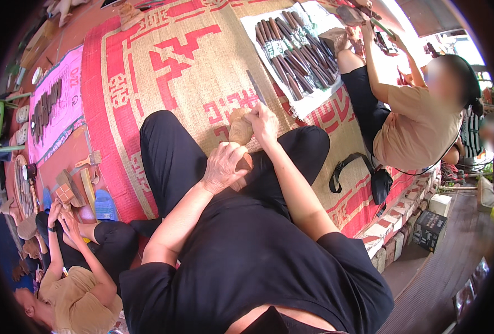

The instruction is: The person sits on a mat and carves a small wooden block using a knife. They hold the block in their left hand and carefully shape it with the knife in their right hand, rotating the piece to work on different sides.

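Between my legs sits a light-brown carved wooden block [240, 127], with a reddish-brown lower end beside my left fingers. My left hand [223, 167] is closed around the lower part of the wood. My right hand [264, 123] is closed on a slim dark carving tool [255, 84], whose far end points up and away over the mat. The right fingers rest against the upper right side of the wood, hiding where the tool meets it.
A red and tan woven mat [188, 106] lies under me. Many dark-handled carving tools [297, 53] rest on a white cloth ahead right; more tools [46, 111] lie on a pink cloth at left. Co-workers [419, 119] sit close on both sides. A black strap bag [379, 183] lies right.
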Available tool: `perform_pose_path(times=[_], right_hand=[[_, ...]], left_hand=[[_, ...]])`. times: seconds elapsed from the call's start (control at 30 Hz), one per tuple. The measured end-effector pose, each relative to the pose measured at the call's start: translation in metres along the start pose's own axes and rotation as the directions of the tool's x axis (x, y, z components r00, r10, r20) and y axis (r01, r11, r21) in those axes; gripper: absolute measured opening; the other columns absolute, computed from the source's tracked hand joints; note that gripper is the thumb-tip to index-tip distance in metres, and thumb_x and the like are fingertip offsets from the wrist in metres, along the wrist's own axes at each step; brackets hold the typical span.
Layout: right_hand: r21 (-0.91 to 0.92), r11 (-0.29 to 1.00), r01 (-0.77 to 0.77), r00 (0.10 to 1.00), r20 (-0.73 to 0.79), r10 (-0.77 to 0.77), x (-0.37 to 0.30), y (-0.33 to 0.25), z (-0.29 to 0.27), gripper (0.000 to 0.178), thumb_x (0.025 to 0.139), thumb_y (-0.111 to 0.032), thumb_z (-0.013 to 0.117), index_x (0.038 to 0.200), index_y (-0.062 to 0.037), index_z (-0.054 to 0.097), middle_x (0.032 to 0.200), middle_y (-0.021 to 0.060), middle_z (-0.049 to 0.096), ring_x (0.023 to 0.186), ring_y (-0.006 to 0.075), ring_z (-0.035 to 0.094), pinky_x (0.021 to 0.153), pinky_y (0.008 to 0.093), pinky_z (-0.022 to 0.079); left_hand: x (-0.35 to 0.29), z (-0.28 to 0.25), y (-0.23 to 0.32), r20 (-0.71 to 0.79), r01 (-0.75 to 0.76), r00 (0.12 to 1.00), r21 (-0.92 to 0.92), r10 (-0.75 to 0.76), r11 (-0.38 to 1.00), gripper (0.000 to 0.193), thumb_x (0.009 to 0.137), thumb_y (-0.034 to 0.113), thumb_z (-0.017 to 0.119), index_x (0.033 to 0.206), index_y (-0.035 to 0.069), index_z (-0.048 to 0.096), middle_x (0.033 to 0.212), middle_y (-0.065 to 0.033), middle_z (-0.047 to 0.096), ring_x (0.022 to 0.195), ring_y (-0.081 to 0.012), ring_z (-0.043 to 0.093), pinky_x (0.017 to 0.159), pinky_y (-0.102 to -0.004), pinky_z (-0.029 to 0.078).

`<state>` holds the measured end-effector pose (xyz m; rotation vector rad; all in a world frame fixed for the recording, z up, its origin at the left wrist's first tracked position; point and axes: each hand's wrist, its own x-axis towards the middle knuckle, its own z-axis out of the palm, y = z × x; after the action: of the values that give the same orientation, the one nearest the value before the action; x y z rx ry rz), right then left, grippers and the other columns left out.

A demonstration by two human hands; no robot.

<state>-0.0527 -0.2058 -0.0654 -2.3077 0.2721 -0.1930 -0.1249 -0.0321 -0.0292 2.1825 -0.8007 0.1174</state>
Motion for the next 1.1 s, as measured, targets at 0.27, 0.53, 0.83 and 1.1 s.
perform_pose_path(times=[0.27, 0.53, 0.83, 1.1], right_hand=[[0.140, 0.988, -0.064, 0.997, 0.049, 0.057, 0.001, -0.002, -0.003, 0.023, 0.071, -0.021, 0.074, 0.076, -0.0051, 0.058, 0.072, 0.0112, 0.062, 0.068, 0.0258, 0.060, 0.064, 0.0370, 0.044], [-0.020, 1.000, -0.007, 0.999, -0.043, 0.007, 0.009, 0.008, -0.002, 0.019, 0.073, -0.018, 0.072, 0.078, -0.0066, 0.058, 0.076, 0.0118, 0.062, 0.074, 0.0297, 0.061, 0.067, 0.0403, 0.045], [0.042, 0.999, 0.014, 0.998, -0.068, -0.011, 0.003, 0.008, 0.005, 0.018, 0.074, -0.015, 0.073, 0.075, -0.0066, 0.056, 0.070, 0.0091, 0.060, 0.064, 0.0242, 0.058, 0.061, 0.0358, 0.044], [0.141, 0.990, 0.008, 1.000, 0.009, -0.010, 0.000, -0.007, 0.000, 0.019, 0.075, -0.012, 0.072, 0.077, -0.0046, 0.055, 0.071, 0.0090, 0.059, 0.067, 0.0245, 0.058, 0.063, 0.0352, 0.044]], left_hand=[[0.001, -0.003, 0.000, -0.057, 0.060, 0.996, -0.046, -0.062, 0.997, 0.068, 0.052, 0.018, 0.084, 0.111, 0.010, 0.051, 0.103, -0.0083, 0.054, 0.097, -0.0289, 0.055, 0.082, -0.0392, 0.047], [0.006, 0.000, 0.001, -0.102, 0.077, 0.991, -0.076, -0.084, 0.994, 0.070, 0.050, 0.017, 0.086, 0.110, 0.009, 0.051, 0.102, -0.0085, 0.055, 0.096, -0.0286, 0.055, 0.081, -0.0382, 0.048], [0.007, -0.009, 0.000, -0.109, 0.157, 0.980, -0.103, -0.168, 0.982, 0.066, 0.054, 0.022, 0.086, 0.109, 0.009, 0.051, 0.102, -0.0083, 0.055, 0.096, -0.0290, 0.055, 0.081, -0.0376, 0.048], [0.009, -0.009, -0.003, -0.148, 0.192, 0.966, -0.145, -0.214, 0.971, 0.066, 0.054, 0.021, 0.086, 0.109, 0.009, 0.051, 0.100, -0.0082, 0.055, 0.095, -0.0276, 0.056, 0.080, -0.0367, 0.048]])
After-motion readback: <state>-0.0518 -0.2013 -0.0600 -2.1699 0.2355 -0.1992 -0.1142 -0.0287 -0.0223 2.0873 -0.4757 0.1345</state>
